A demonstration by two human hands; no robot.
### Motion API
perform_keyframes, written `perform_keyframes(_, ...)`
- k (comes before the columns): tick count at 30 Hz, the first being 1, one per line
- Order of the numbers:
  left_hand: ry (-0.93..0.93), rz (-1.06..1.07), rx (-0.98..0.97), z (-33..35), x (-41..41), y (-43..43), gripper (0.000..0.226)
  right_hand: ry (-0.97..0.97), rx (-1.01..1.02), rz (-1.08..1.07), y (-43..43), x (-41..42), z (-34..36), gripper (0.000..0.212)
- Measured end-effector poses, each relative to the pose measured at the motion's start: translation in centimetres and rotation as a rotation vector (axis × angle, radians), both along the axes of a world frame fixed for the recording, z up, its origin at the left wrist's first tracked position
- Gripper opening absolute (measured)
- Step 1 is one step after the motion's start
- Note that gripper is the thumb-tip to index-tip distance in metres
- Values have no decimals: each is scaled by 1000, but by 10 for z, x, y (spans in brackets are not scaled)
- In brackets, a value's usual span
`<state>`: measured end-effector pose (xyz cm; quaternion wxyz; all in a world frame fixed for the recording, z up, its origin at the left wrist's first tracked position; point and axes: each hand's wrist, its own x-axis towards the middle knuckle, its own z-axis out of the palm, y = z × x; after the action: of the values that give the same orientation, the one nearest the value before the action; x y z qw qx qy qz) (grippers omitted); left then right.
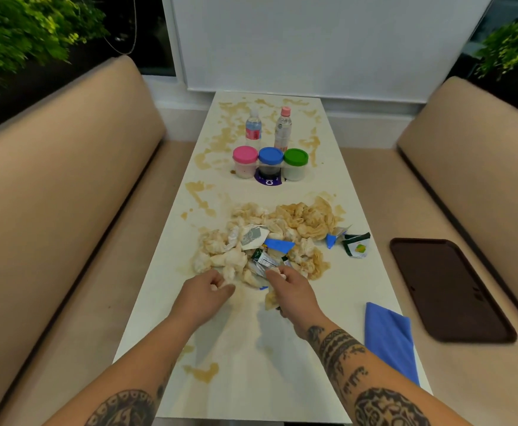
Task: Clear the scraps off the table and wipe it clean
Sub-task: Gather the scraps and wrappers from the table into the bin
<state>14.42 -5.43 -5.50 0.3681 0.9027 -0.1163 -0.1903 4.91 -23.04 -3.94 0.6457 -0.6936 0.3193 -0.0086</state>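
Note:
A heap of stained crumpled napkins and torn wrappers [282, 238] lies across the middle of the white table [337, 290]. My left hand [204, 292] sits at the heap's near left edge, fingers curled round a wad of napkin. My right hand [291, 290] is at the near middle of the heap and grips a stained napkin scrap with wrapper pieces. Two torn packets [348, 242] lie apart at the heap's right. A folded blue cloth [388, 339] rests on the table's right edge. Brown spill stains [221, 139] cover the far half, and one [202, 372] lies near me.
Three jars with pink, blue and green lids [270, 164] stand mid-table, with two water bottles [268, 127] behind them. A dark brown tray [448, 287] lies on the right bench seat. Beige benches flank the table; a white wall closes the far end.

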Motion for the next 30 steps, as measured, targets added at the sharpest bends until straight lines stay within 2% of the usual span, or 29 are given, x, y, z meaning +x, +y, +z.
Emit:
perform_keyframes(4, 49, 28, -137, 21, -2, 5, 23, -22, -33, 36, 18, 4, 10, 42)
perform_keyframes(8, 44, 37, -276, 37, -5, 3, 22, -24, -40, 125, 34, 6, 25, 25)
perform_keyframes(11, 4, 0, -257, 41, -7, 3, 22, 9, 12, 122, 39, 5, 30, 21)
perform_keyframes(15, 34, -32, -254, 41, -9, 5, 23, -53, 0, 59, 39, 2, 28, 17)
perform_keyframes(20, 49, 14, -324, 36, -7, 5, 10, -33, 28, 51, 39, 3, 26, 11)
perform_keyframes(26, 55, -13, -362, 27, -10, -2, 8, 20, 199, 25, 42, 12, 13, 33)
perform_keyframes(30, 200, 68, -433, 28, -6, 7, 12, 48, 208, -15, 36, 21, 8, 52)
